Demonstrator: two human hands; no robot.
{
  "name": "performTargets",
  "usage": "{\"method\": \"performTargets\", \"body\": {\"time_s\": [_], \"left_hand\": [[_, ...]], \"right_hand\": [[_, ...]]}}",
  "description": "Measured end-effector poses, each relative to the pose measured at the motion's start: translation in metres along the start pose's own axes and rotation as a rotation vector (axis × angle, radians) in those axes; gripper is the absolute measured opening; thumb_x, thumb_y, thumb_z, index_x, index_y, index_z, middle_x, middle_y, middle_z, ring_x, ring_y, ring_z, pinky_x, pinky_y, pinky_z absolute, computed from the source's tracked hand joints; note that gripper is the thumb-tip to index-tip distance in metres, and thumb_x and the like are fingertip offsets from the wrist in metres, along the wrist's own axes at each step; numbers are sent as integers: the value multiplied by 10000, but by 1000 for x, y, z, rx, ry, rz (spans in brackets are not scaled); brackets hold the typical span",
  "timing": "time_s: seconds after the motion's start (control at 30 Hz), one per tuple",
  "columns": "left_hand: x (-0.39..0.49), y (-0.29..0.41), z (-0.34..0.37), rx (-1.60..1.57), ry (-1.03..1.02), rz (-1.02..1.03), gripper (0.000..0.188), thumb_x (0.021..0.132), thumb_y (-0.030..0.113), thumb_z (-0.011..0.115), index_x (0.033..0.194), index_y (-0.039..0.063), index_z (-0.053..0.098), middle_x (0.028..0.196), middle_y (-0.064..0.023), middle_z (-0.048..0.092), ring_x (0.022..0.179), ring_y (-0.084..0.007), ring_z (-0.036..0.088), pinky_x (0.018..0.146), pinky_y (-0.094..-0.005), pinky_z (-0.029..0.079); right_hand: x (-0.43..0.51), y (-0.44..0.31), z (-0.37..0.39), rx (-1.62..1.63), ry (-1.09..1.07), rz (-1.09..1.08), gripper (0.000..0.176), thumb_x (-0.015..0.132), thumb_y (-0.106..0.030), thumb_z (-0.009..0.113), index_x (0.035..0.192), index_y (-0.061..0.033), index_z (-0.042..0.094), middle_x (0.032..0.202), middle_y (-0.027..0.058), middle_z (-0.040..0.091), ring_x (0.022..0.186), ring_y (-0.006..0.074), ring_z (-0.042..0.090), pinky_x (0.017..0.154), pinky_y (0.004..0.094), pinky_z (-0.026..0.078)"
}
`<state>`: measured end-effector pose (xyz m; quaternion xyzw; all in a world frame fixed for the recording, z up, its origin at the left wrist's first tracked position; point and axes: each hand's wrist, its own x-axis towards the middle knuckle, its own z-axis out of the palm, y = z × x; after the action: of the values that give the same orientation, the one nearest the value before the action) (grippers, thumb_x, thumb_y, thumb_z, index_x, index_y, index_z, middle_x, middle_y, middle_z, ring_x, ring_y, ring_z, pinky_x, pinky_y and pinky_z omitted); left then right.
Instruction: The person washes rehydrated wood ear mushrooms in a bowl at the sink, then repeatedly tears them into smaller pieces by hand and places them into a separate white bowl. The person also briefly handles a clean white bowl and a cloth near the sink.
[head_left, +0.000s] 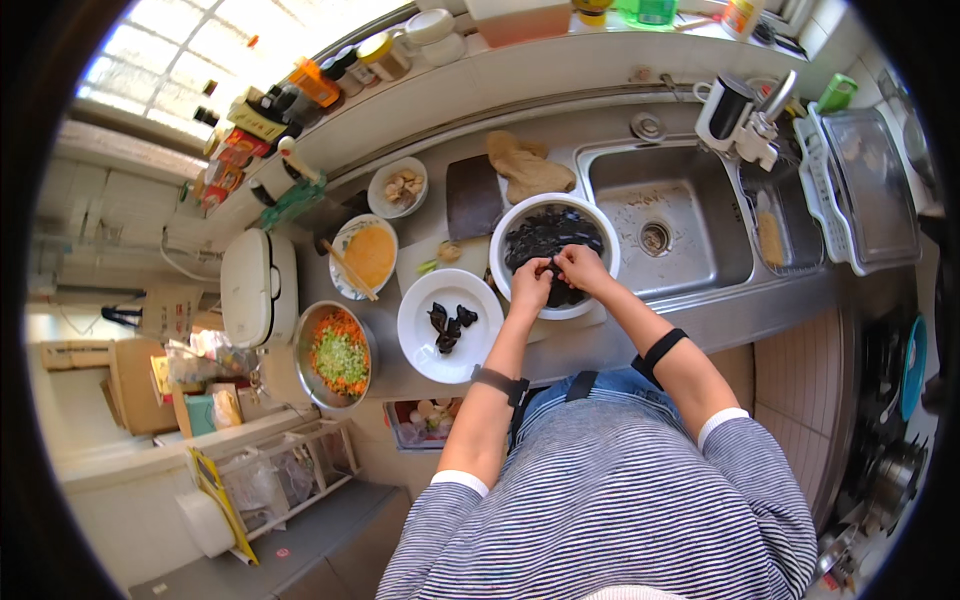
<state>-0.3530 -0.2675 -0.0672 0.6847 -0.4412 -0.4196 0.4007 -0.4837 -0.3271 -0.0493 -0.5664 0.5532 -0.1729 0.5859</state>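
Note:
A white bowl (613, 255) holds many dark, wet pieces that look like black wood ear fungus (553, 229). Over its near part, my left hand (532, 285) and my right hand (581, 270) meet with their fingertips close together, pinching a small dark piece between them. To the left of the bowl, a white plate (420, 349) carries several dark fungus pieces (448, 330). Beyond the plate lies a pale cutting board (416, 259) with a piece of ginger (449, 251) and a green scrap on it.
A metal bowl of chopped carrot and greens (369, 375), a bowl of beaten egg (335, 255) with chopsticks and a small bowl (373, 199) stand left. A cleaver blade (474, 196) and brown cloth (529, 169) lie behind. The steel sink (694, 217) is right, with scraps near its drain.

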Motion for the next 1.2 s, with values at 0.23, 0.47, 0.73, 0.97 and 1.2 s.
{"method": "performTargets", "body": {"time_s": [0.23,0.47,0.73,0.97,1.2], "left_hand": [[-8,11,-1,237,76,118,149,822,149,601,880,19,643,816,-203,645,786,-371,628,697,-424,489],[-17,19,-5,399,60,213,187,894,184,533,810,34,609,712,-143,628,690,-345,612,637,-433,461],[-25,41,-26,497,142,239,107,771,131,663,840,61,621,863,-115,637,862,-328,594,747,-433,471],[-28,40,-64,388,252,267,178,810,93,603,963,70,692,886,-117,641,838,-294,600,793,-373,477],[-59,2,-127,259,527,24,227,850,125,560,1066,67,600,848,-130,650,778,-283,637,717,-378,493]], "right_hand": [[-4,-11,-3,-332,77,-255,266,829,-288,626,753,-34,647,706,158,645,691,338,632,628,428,486],[-6,-11,-5,-460,63,-297,144,853,-148,606,816,-13,642,694,145,652,659,278,646,619,381,487],[-15,-20,-27,-394,91,-381,101,826,-108,625,887,-29,613,737,139,650,695,281,642,636,371,490],[-21,-27,-13,-582,54,-482,99,782,-127,626,864,-75,645,874,133,642,859,346,615,735,441,489],[-29,-27,3,-763,-260,-669,176,759,-69,604,917,-122,662,951,109,595,873,322,615,741,417,500]]}}
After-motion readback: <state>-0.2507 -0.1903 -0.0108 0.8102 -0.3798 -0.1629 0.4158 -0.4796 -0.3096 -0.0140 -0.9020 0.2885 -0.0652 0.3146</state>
